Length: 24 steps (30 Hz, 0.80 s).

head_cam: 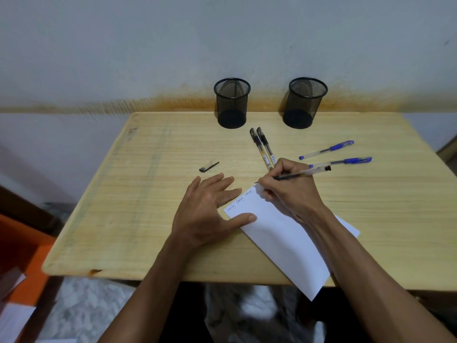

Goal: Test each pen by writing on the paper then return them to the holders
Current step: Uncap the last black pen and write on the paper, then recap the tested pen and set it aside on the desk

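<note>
A white sheet of paper (279,233) lies at an angle on the wooden table (138,194), with three short written words near its top edge. My right hand (289,186) grips an uncapped black pen (304,173), its tip at the paper's top corner. My left hand (210,209) lies flat, fingers spread, pressing the paper's left edge. The pen's black cap (209,167) rests on the table to the left. Two capped black pens (263,147) lie side by side behind my right hand. Two blue pens (327,149) (343,162) lie to the right.
Two black mesh pen holders (232,102) (304,102) stand with nothing in them at the table's back edge against the stained wall. An orange object (29,253) sits on the floor left of the table. The paper's lower corner overhangs the front edge.
</note>
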Each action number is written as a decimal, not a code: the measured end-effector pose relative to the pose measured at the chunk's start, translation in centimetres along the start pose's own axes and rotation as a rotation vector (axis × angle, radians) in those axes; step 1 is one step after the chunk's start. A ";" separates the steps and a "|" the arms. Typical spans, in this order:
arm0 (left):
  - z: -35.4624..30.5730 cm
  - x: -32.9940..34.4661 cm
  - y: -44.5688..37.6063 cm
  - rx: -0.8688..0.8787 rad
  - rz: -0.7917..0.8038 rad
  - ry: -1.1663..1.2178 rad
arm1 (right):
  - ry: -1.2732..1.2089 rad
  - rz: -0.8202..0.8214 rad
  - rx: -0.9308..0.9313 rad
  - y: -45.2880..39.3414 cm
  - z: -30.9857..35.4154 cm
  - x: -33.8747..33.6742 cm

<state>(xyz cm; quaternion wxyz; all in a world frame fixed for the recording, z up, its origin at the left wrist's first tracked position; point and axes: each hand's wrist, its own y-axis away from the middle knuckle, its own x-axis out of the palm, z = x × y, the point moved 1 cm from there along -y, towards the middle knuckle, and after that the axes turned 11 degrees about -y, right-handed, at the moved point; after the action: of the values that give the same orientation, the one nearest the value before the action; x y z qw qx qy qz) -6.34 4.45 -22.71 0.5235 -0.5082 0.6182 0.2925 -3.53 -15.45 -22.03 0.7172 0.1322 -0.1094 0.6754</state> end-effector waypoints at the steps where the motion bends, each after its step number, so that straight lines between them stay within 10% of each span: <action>1: -0.1 0.0 0.1 -0.015 -0.036 0.028 | -0.002 -0.002 0.000 0.0 0.0 0.0; 7: 0.4 -0.6 -0.6 -0.282 -0.484 0.270 | -0.054 -0.008 -0.036 0.2 0.0 -0.3; 14: 2.2 -0.5 -3.7 -0.420 -0.247 -0.090 | 0.024 0.005 -0.066 0.7 0.1 -0.2; 24: 0.6 -1.1 -3.1 -0.385 -0.344 0.044 | -0.045 0.026 -0.041 1.3 0.6 0.0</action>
<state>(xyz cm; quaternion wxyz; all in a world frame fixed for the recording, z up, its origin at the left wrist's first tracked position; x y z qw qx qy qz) -3.27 4.39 -21.27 0.4455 -0.7025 0.4667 0.3003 -4.77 -15.62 -21.42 0.7084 0.1312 -0.1412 0.6790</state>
